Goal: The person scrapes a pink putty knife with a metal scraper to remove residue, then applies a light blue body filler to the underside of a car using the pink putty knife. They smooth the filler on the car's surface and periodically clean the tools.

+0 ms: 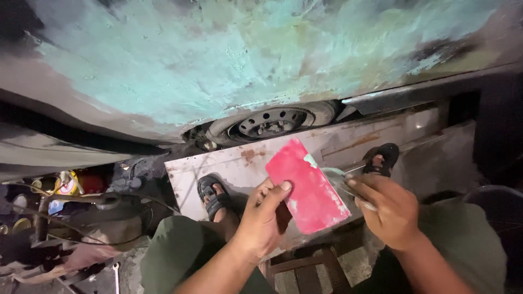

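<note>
The person sat low on a small stool (305, 267), knees apart, facing a car body panel (207, 60) smeared with pale green filler and sanded patches. The left hand (261, 215) was closed on the lower edge of a red plastic spreader card (309, 188), thumb laid across its face, holding it tilted in front of the lap. The right hand (389, 209) was closed round a thin metal scraper blade (340, 182) whose tip touched the card's right edge, where whitish filler residue showed. Judging by this, the step in hand was cleaning or loading the card between passes on the panel, not spreading itself. The next move would call for a steady drag of the blade along the card's edge, with the left hand bracing the card so it did not flex or slip. Both sandalled feet (215, 196) rested on a rusty metal sheet (348, 147) lying under the car, near a steel wheel (272, 122) tucked beneath the sill. Cans and cluttered tools (65, 188) lay on the ground to the left, well apart from the hands
</note>
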